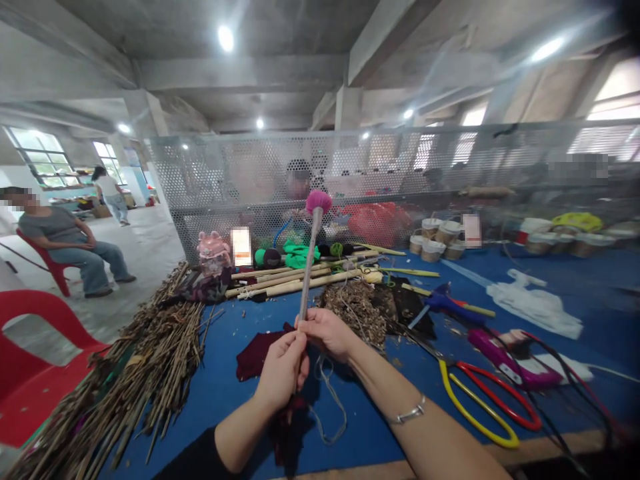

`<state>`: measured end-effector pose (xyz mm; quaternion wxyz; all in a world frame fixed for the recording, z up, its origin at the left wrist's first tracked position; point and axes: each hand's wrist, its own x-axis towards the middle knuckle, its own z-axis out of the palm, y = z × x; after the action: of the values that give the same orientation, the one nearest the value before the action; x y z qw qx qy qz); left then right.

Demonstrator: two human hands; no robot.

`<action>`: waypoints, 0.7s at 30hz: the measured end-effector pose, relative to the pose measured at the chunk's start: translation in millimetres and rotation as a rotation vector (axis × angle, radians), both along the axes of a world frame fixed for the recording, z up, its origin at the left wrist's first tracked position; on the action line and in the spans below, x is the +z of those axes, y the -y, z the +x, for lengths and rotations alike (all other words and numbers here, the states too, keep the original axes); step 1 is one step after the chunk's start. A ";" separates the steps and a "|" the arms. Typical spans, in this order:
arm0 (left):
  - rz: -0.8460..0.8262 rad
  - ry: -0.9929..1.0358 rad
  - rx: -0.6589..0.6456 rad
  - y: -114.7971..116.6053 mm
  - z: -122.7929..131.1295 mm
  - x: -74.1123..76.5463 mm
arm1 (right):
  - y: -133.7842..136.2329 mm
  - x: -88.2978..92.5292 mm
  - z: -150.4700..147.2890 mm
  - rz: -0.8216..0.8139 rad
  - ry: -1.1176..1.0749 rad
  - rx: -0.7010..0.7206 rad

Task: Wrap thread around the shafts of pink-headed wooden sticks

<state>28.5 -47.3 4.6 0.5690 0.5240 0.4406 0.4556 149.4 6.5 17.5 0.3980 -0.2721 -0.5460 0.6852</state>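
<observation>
Pink-tipped stick [309, 267] is slanting upward over blue table [215, 393], left hand [280, 370] and right hand [330, 333] are pinching its lower end, fingers clamping on it, scissors [443, 373] lying rightward.

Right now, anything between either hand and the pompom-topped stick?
Nothing visible. The right hand pinches the pompom-topped stick low on its shaft; the left hand is closed just below. The pale sticks and perforated screen sit beyond it, not between.
</observation>
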 end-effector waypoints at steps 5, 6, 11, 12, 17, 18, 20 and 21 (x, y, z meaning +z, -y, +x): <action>0.217 -0.216 0.220 -5.7 -5.6 -6.5 | -2.9 -2.8 -2.5 0.102 0.203 -0.143; 0.209 -0.238 0.215 -6.7 -6.9 -6.8 | -3.2 -3.6 -2.9 0.100 0.211 -0.153; -0.019 -0.122 0.028 -7.9 -9.0 -2.1 | -3.1 -6.3 0.1 -0.094 0.182 -0.041; -0.077 -0.067 -0.006 -7.4 -8.9 -0.2 | -3.2 -6.8 1.6 -0.159 0.178 -0.007; -0.307 0.221 -0.112 -3.7 -12.8 10.9 | -5.4 -11.4 5.5 -0.323 0.030 0.107; -0.337 0.259 -0.129 -3.5 -15.1 12.6 | -6.0 -13.0 4.5 -0.325 0.003 0.118; -0.394 0.252 -0.161 -5.0 -21.2 14.1 | -6.8 -16.4 0.0 -0.321 0.014 0.128; -0.413 0.201 -0.169 -6.7 -24.5 13.8 | -6.8 -18.0 -3.1 -0.318 0.049 0.122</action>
<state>3.9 -40.6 18.4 0.7411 0.3838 0.4200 0.3564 146.4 13.4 -0.5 0.2943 -0.3147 -0.4559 0.7788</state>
